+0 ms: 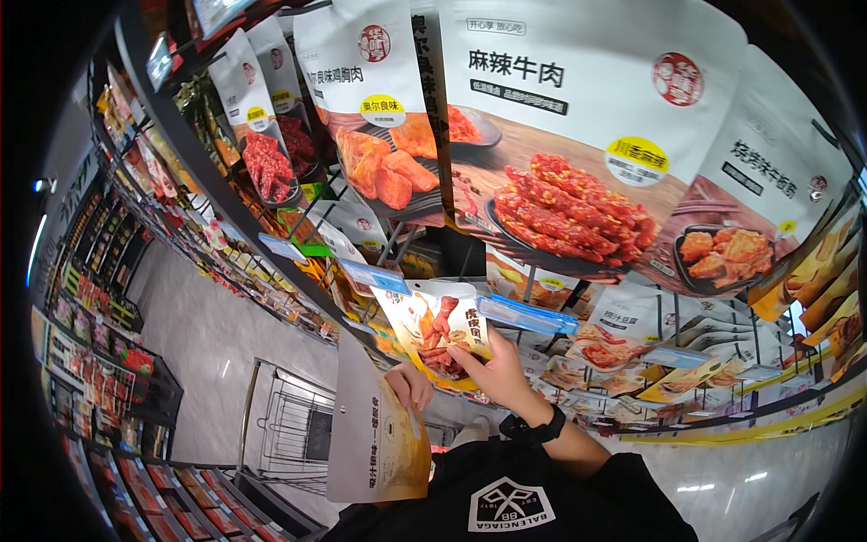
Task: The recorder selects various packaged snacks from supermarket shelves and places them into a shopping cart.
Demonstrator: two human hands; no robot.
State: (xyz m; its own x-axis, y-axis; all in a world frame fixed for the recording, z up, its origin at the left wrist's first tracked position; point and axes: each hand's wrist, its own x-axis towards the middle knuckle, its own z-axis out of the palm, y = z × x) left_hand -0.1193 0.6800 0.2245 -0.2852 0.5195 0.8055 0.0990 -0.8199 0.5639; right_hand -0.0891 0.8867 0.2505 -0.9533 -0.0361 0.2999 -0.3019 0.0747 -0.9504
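Observation:
My right hand (500,369), with a black watch (542,425) on its wrist, grips a white and yellow snack pouch (433,318) printed with a food picture. Its thumb lies across the pouch's front. The pouch's top edge sits close to blue price tags, and I cannot tell whether it touches a hook. Lower and to the left, my left hand (410,385) holds a larger pale snack bag (379,427) by its edge. That bag hangs tilted, shows some writing and turns golden toward the bottom. Most of the left hand is behind it.
Large white snack bags (562,142) hang close above my hands. Blue price-tag holders (528,315) and metal hooks jut out from the rack. A wire shopping cart (291,427) stands on the floor at the left. More stocked shelves (101,379) line the aisle's far side.

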